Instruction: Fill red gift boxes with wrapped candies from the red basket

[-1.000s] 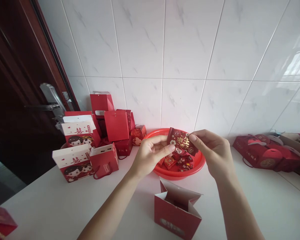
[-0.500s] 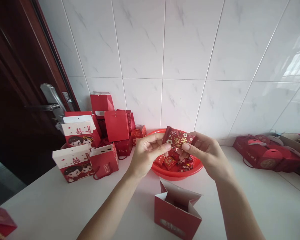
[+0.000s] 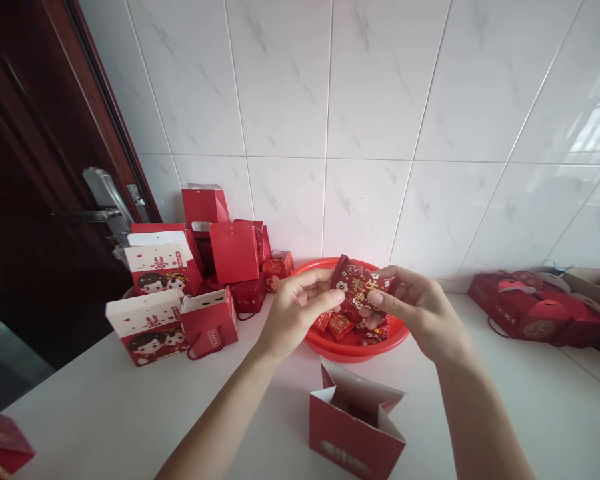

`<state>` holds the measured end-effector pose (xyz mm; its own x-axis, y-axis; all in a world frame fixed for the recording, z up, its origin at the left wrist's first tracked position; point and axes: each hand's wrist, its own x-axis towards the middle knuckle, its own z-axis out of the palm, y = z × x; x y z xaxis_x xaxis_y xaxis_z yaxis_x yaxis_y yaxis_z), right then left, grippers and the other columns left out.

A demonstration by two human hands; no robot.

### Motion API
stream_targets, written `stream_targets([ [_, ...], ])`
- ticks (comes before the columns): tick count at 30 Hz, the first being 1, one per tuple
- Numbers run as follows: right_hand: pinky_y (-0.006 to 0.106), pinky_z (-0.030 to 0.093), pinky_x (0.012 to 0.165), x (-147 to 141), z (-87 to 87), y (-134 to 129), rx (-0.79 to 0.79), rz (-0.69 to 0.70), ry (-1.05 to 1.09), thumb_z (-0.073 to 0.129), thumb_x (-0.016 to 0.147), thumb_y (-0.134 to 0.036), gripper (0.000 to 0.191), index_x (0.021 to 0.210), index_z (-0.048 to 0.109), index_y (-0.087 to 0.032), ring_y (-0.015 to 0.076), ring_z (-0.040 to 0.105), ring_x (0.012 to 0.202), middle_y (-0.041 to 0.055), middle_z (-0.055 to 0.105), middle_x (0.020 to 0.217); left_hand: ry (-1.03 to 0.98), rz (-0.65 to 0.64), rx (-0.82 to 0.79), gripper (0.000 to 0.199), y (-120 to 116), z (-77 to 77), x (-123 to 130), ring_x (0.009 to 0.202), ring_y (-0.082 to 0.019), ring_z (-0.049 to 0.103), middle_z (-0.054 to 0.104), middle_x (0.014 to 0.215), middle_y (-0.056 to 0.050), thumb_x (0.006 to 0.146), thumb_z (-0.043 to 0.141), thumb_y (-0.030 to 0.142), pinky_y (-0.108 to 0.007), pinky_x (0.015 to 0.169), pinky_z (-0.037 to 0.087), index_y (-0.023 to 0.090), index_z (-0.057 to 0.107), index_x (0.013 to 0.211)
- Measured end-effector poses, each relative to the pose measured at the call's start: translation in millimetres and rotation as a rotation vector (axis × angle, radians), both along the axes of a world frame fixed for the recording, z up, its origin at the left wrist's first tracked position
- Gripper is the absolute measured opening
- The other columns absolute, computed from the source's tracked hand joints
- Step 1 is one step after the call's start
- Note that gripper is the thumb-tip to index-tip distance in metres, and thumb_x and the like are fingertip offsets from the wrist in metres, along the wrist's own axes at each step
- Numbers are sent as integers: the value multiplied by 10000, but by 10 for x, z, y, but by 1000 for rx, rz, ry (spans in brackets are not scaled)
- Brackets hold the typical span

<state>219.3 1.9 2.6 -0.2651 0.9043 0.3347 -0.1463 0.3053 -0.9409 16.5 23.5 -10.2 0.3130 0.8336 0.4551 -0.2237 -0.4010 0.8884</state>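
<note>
A dark red candy packet (image 3: 359,283) with gold characters and white flowers is held up between both hands. My left hand (image 3: 294,313) pinches its left side, thumb on the front. On its right side, my right hand (image 3: 425,310) grips it the same way. Behind and below the packet is a round red plastic basket (image 3: 340,352) with several small red wrapped packets (image 3: 339,325) in it. Nearer to me, between my forearms, stands a red paper box (image 3: 355,437) with its top open; its inside is dark.
Several red and white gift boxes (image 3: 147,328) stand in a group at the left, by a dark door with a metal handle (image 3: 105,200). More red boxes (image 3: 535,310) lie at the right. Part of another red box (image 3: 3,443) shows at the lower left.
The packet has tilted slightly clockwise between the fingers, and my right hand has shifted a little to the right. The camera view has moved very slightly.
</note>
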Motion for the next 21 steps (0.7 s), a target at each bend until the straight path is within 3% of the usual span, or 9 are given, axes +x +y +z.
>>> stream_targets([
  [5,281,569,589,-25,-9,-3,-24,-46,-81,830,770,-530,422,943,665,-182,172,699,587,45,748,673,59,-3,23,303,-33,30,33,956,-226,721,776,1041,-72,799,816,302,-329,899,562,176,752,1067],
  [14,298,576,597,61,4,-3,-57,63,-163,784,836,-489,407,1072,630,-195,183,718,629,46,754,724,162,46,45,342,-37,60,21,944,-220,724,786,1010,-66,795,826,302,-308,856,566,182,729,1101],
  [21,258,499,552,64,11,-25,27,17,-285,709,899,-491,308,961,661,-194,144,631,636,30,710,740,228,34,112,240,-42,5,36,959,-198,706,765,1020,-50,852,768,263,-286,863,555,190,714,1074],
])
